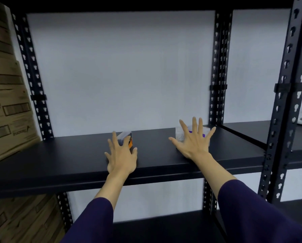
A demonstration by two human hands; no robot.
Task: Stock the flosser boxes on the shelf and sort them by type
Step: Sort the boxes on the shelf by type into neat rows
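left hand [121, 159] and right hand [194, 140] splayed, gripping nothing — orange-label box [127, 140] mid shelf [68, 158], purple-label box [200, 132] well right. risk: careless withdrawal nudges boxes askew — types mixed.

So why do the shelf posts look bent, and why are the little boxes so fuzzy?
Head view: the wide-angle lens bows the black uprights outward toward the edges. Same view: the orange-labelled box and purple-labelled box are soft with motion blur, partly hidden behind the spread left hand and right hand. The light is flat; the dark shelf shows only dull sheen.
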